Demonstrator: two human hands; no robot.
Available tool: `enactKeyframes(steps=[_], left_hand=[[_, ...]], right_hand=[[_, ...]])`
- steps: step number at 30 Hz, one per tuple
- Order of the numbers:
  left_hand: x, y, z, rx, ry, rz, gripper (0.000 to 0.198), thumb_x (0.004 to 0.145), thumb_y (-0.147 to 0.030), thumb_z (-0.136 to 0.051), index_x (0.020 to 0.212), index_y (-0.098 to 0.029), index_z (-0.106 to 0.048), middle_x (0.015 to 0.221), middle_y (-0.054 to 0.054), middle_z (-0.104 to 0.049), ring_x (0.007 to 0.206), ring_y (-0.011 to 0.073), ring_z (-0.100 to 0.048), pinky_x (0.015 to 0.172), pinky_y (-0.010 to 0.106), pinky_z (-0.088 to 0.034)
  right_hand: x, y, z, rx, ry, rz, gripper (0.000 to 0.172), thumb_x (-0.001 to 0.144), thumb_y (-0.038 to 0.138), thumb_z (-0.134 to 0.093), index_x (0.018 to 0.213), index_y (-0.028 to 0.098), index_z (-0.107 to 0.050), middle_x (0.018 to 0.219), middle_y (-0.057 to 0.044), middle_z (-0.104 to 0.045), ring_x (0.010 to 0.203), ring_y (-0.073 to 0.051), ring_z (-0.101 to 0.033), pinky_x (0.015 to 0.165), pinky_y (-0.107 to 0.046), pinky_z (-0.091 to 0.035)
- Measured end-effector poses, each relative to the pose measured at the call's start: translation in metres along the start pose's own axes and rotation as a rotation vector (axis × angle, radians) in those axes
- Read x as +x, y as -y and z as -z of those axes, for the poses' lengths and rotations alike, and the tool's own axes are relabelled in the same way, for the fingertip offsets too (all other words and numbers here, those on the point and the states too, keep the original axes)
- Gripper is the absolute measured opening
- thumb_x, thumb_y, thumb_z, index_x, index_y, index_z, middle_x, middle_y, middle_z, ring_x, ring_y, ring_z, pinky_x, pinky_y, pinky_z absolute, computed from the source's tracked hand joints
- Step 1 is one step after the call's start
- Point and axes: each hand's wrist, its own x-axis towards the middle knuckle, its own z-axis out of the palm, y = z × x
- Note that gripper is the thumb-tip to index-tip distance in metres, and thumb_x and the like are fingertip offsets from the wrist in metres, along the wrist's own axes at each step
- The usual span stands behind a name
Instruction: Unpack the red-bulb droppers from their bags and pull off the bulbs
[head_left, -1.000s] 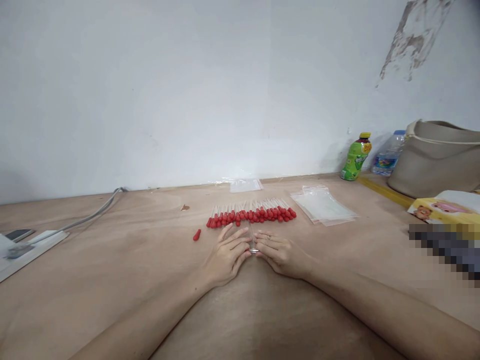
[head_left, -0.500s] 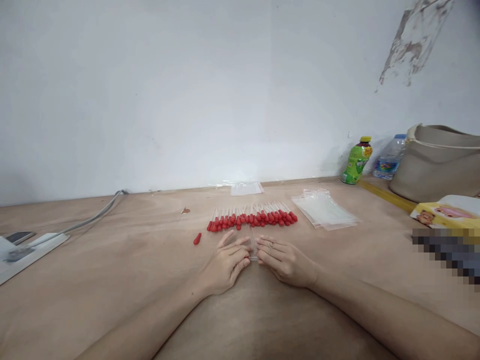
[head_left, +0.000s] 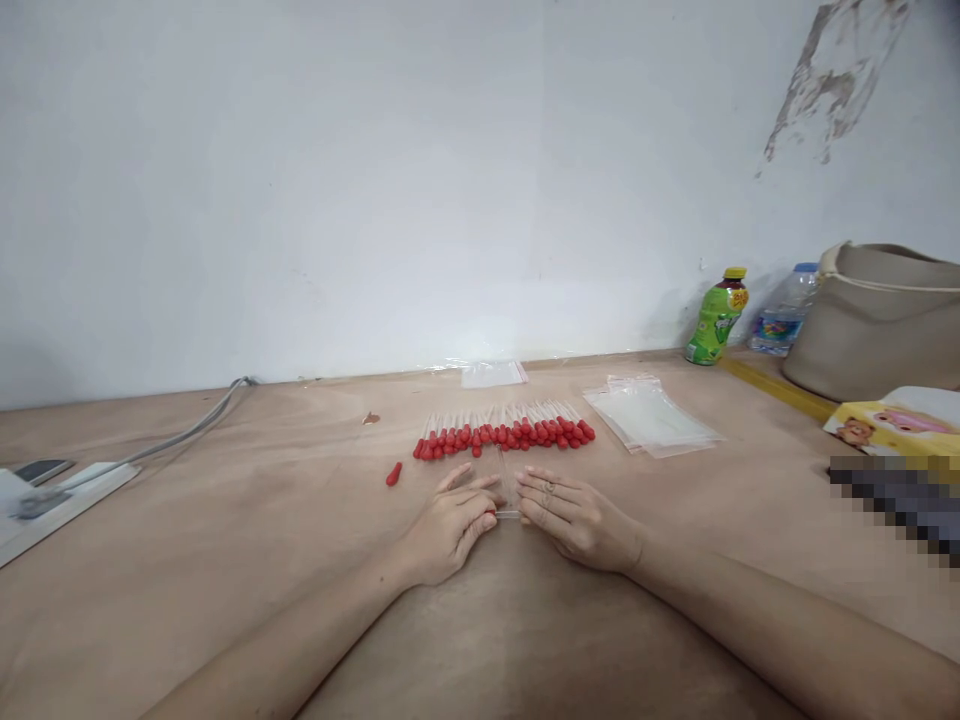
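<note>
A clear thin tube (head_left: 508, 515) lies crosswise between my hands, low over the table. My left hand (head_left: 454, 525) pinches its left end, where a bit of red rubber bulb shows by the thumb; the other fingers are lifted and spread. Across from it, my right hand (head_left: 574, 515) has the tube's right end at its fingertips, the fingers long and close together, the thumb mostly hidden. Just beyond, another faint clear tube (head_left: 504, 468) points away from me. Behind both hands lies a row of red-bulbed droppers (head_left: 510, 433), tips toward the wall. One loose red bulb (head_left: 394, 474) rests to the left.
Clear zip bags (head_left: 656, 420) are stacked right of the row, and another bag (head_left: 493, 374) lies by the wall. Farther right stand a green drink bottle (head_left: 718, 318), a water bottle (head_left: 781, 315), a beige bin (head_left: 874, 325) and a yellow packet (head_left: 892, 425). A cable (head_left: 202, 425) runs at left.
My hands have drawn slightly apart, so a little more of the crosswise tube shows between them. The row of droppers and the bags stay where they were.
</note>
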Motion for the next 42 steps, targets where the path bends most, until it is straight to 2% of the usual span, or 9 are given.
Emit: enactKeyframes(steps=[7, 11, 13, 16, 18, 21, 26, 34, 42], left_hand=[[-0.009, 0.006, 0.002, -0.001, -0.057, 0.014, 0.023, 0.089, -0.018, -0.033, 0.098, -0.020, -0.055, 0.105, 0.003, -0.063, 0.116, 0.0164, -0.044, 0.104, 0.039, -0.024], [-0.013, 0.014, 0.007, 0.023, -0.193, 0.115, 0.022, 0.089, -0.023, -0.036, 0.090, -0.019, -0.057, 0.095, 0.005, -0.061, 0.098, 0.0175, -0.052, 0.087, 0.033, -0.039], [-0.011, 0.024, 0.013, 0.011, -0.331, 0.205, 0.022, 0.087, -0.028, -0.039, 0.087, -0.018, -0.059, 0.086, 0.005, -0.059, 0.086, 0.0167, -0.053, 0.078, 0.030, -0.042], [-0.008, 0.048, 0.034, -0.006, -0.495, 0.485, 0.027, 0.085, -0.032, -0.039, 0.090, -0.018, -0.061, 0.082, 0.005, -0.056, 0.083, 0.0180, -0.053, 0.075, 0.030, -0.043], [-0.011, 0.066, 0.052, -0.005, -0.438, 0.730, 0.029, 0.081, -0.030, -0.040, 0.097, -0.017, -0.060, 0.089, 0.006, -0.057, 0.085, 0.0192, -0.054, 0.075, 0.030, -0.043], [-0.023, 0.088, 0.073, -0.034, -0.347, 0.841, 0.026, 0.072, -0.031, -0.048, 0.088, -0.016, -0.063, 0.079, 0.005, -0.060, 0.074, 0.0194, -0.056, 0.068, 0.029, -0.043], [-0.040, 0.102, 0.073, -0.112, -0.277, 1.015, 0.043, 0.062, -0.041, -0.058, 0.097, -0.017, -0.061, 0.067, 0.001, -0.059, 0.055, 0.0156, -0.055, 0.050, 0.024, -0.039], [-0.040, 0.103, 0.063, -0.293, -0.222, 1.037, 0.052, 0.059, -0.050, -0.060, 0.095, -0.013, -0.058, 0.063, 0.001, -0.059, 0.052, 0.0126, -0.052, 0.047, 0.022, -0.038], [-0.037, 0.098, 0.061, -0.297, -0.234, 0.964, 0.042, 0.066, -0.053, -0.050, 0.077, -0.015, -0.062, 0.056, -0.001, -0.055, 0.046, 0.0099, -0.045, 0.044, 0.021, -0.034]], right_hand=[[-0.010, -0.007, 0.000, 0.060, -0.073, -0.019, 0.024, 0.082, 0.007, -0.046, 0.104, 0.009, -0.055, 0.102, -0.012, -0.063, 0.110, -0.021, -0.050, 0.095, -0.040, -0.044], [-0.014, -0.011, -0.009, 0.073, -0.111, -0.219, 0.019, 0.081, 0.013, -0.051, 0.099, 0.015, -0.058, 0.078, -0.004, -0.066, 0.080, -0.015, -0.060, 0.086, -0.039, -0.045], [-0.012, -0.010, -0.014, 0.036, -0.066, -0.313, 0.017, 0.082, 0.017, -0.052, 0.097, 0.018, -0.060, 0.065, -0.001, -0.062, 0.065, -0.013, -0.057, 0.075, -0.036, -0.046], [-0.009, -0.008, -0.019, 0.015, -0.001, -0.429, 0.023, 0.084, 0.019, -0.046, 0.102, 0.018, -0.060, 0.068, -0.004, -0.061, 0.066, -0.015, -0.054, 0.069, -0.033, -0.043], [-0.006, -0.007, -0.020, 0.065, 0.016, -0.514, 0.030, 0.085, 0.017, -0.041, 0.111, 0.019, -0.055, 0.080, -0.006, -0.063, 0.072, -0.016, -0.055, 0.071, -0.032, -0.043], [-0.002, -0.007, -0.021, 0.147, -0.011, -0.607, 0.030, 0.083, 0.015, -0.041, 0.111, 0.018, -0.053, 0.088, -0.006, -0.063, 0.076, -0.016, -0.055, 0.071, -0.029, -0.043], [0.011, -0.011, -0.028, 0.106, -0.051, -0.506, 0.019, 0.081, 0.013, -0.043, 0.090, 0.016, -0.060, 0.072, -0.005, -0.062, 0.068, -0.015, -0.052, 0.065, -0.028, -0.039], [0.033, -0.013, -0.044, -0.118, 0.145, -0.388, 0.017, 0.081, 0.013, -0.043, 0.079, 0.015, -0.060, 0.071, -0.006, -0.058, 0.070, -0.015, -0.046, 0.066, -0.029, -0.031], [0.037, -0.008, -0.040, 0.052, 0.278, -0.635, 0.019, 0.078, 0.037, -0.057, 0.076, 0.018, -0.061, 0.076, -0.003, -0.058, 0.079, -0.016, -0.045, 0.071, -0.030, -0.028]])
